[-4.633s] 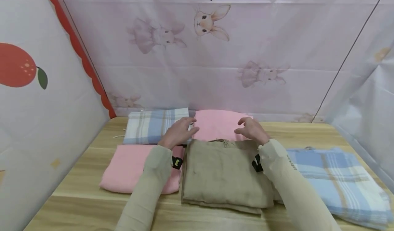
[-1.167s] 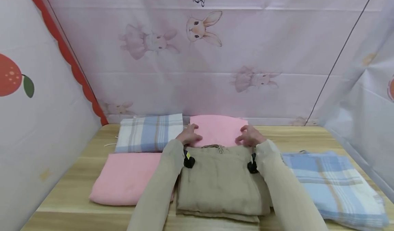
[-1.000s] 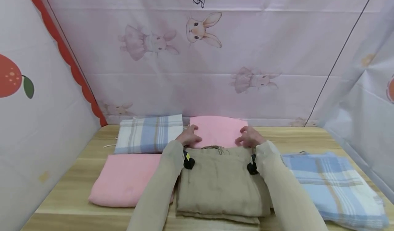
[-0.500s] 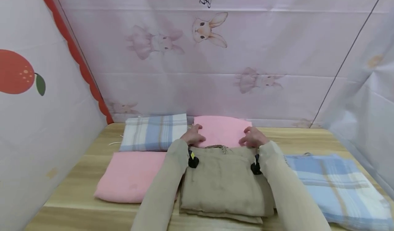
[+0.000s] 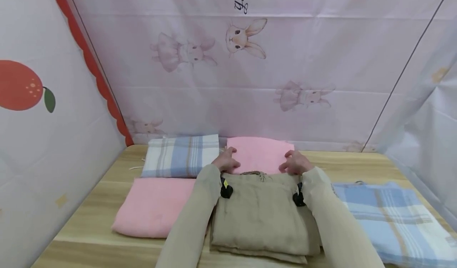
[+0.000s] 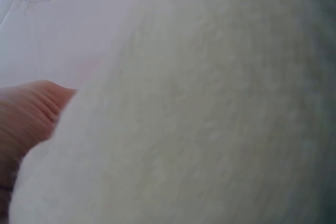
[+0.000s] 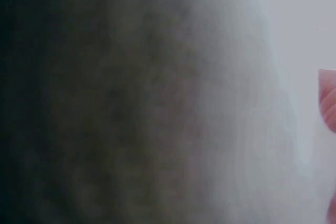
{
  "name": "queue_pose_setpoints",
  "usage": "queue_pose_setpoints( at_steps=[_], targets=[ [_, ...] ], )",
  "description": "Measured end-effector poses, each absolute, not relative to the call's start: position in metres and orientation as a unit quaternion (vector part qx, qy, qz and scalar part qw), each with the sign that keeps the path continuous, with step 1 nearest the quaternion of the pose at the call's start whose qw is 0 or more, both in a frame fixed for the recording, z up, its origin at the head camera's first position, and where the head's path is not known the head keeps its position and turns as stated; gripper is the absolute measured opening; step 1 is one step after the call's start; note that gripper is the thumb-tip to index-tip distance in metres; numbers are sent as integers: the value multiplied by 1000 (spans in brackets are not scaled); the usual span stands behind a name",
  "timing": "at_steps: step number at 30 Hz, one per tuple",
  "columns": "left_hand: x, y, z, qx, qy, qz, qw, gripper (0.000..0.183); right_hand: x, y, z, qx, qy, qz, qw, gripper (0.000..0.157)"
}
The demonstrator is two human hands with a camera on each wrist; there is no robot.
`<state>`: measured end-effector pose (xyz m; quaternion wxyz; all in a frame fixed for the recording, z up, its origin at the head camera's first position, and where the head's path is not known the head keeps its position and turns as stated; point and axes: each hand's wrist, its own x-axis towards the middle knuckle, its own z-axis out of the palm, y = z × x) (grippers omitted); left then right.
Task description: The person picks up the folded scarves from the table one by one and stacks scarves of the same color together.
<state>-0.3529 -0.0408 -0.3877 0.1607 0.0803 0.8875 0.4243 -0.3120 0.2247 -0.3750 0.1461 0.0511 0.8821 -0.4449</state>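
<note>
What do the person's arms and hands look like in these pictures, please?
The left hand and right hand are bare, without gloves. The left sleeve and right sleeve are long, plain-looking and cream-beige. At the wrists sit a left black device, with a small yellow mark, and a right black device.

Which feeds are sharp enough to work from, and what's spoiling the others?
Head: evenly lit and fairly sharp, with the left hand, right hand and folded pink cloth between them readable; left wrist: out-of-focus left sleeve fills most of the frame; right wrist: blurrier still, right sleeve nearly black at the left, paling toward the right.
</note>
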Motion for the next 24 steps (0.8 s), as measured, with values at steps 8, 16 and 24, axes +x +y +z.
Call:
queue_pose_setpoints(
  at_steps=[8,16,24],
  targets=[
    [-345,-43,-391,99,891,417,151,61,-308,225,-379,58,881,-444,153,66],
    [-353,-40,-388,85,889,423,157,62,-311,224,-372,52,891,-427,144,64],
    [-352,-42,-386,87,891,418,153,61,-310,223,-372,54,881,-448,140,62]
  ],
)
